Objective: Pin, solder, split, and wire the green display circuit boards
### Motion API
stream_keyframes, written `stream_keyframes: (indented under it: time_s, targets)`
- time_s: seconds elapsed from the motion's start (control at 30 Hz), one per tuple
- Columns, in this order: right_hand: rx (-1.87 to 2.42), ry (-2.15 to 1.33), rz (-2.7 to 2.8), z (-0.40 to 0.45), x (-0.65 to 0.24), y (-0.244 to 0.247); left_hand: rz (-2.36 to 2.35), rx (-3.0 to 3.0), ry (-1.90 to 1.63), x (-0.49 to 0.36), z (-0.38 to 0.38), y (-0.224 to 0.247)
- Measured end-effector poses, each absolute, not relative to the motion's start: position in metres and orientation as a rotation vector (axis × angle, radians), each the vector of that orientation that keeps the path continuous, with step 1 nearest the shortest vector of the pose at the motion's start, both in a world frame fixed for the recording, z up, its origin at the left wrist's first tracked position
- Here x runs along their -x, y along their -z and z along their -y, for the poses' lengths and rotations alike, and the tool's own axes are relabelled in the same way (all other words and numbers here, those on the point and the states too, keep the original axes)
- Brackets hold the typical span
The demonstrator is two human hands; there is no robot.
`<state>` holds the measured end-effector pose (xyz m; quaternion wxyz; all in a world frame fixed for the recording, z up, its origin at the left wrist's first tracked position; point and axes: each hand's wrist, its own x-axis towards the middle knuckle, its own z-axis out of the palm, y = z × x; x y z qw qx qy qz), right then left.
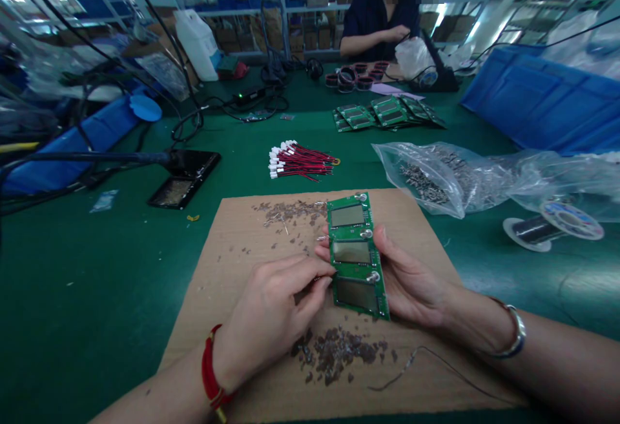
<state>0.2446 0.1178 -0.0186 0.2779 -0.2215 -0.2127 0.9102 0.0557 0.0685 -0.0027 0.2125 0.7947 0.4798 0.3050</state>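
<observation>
A green circuit board panel (356, 262) with three grey display windows and small metal parts along its right side is tilted above the cardboard. My right hand (411, 282) holds it from behind and the right edge, fingertips showing past the left edge. My left hand (281, 308) is closed in a pinch at the board's left edge, beside the lowest display; what lies between its fingertips is too small to make out. Under the hands, the cardboard sheet (203, 321) carries dark flakes (334, 353) and a thin wire (450, 369).
Red-black wires with white connectors (300, 159) lie behind the cardboard. More green boards (387, 112) are stacked farther back. To the right are a bag of metal parts (436, 175), a wire spool (552, 224) and a blue bin (537, 101). A black tray (184, 182) stands left. A person (382, 17) sits opposite.
</observation>
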Motion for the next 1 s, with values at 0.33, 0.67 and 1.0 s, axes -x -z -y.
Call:
stream_keyframes:
  time_s: [0.33, 0.67, 1.0]
  targets:
    - [0.598, -2.411, 0.615, -0.1174, -0.2443, 0.0190, -1.339, -2.258, -0.830, -0.0567, -0.0689, 0.0036]
    - [0.620, -2.352, 0.750, -0.1161, -0.2443, 0.0204, -1.342, -2.372, -0.836, -0.0605, -0.0671, 0.0067]
    - [0.602, -2.372, 0.770, -0.1157, -0.2434, 0.0206, -1.325, -2.335, -0.870, -0.0615, -0.0684, 0.0064]
